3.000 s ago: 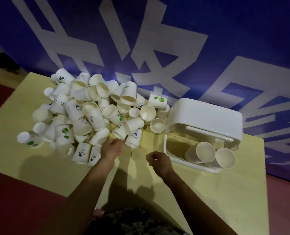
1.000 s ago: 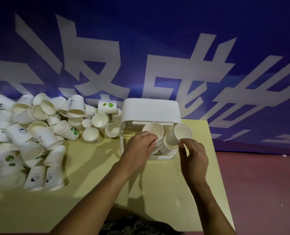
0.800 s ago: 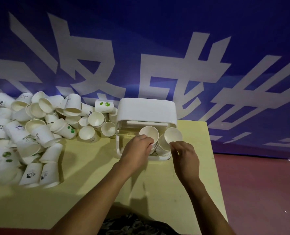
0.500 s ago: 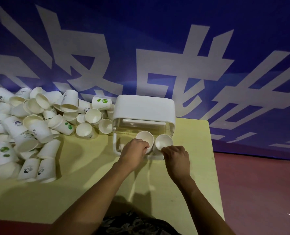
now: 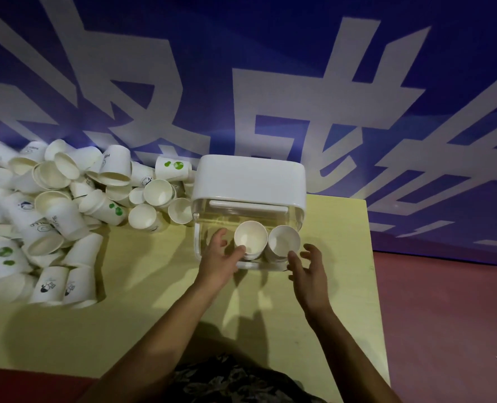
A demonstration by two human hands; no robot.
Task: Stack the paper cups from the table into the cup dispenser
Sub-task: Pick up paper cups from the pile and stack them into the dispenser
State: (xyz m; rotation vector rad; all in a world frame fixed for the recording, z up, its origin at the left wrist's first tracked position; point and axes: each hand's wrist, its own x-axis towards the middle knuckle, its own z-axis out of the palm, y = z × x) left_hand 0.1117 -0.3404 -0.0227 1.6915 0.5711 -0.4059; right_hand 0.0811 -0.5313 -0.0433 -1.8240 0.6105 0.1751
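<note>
Loosely spread hands beside smooth round paper cups in clear-walled dispenser.

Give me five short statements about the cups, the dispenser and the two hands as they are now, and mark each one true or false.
1. Two cup stacks sit side by side in the cup dispenser, mouths facing the camera. True.
2. The right hand grips a cup. False: its fingers are spread and hold nothing.
3. The loose cup pile lies left of the dispenser. True.
4. The dispenser's top is blue. False: it is white, with a clear body.
5. The left hand rests on the loose pile. False: it is at the left stack, fingers by its rim.
</note>
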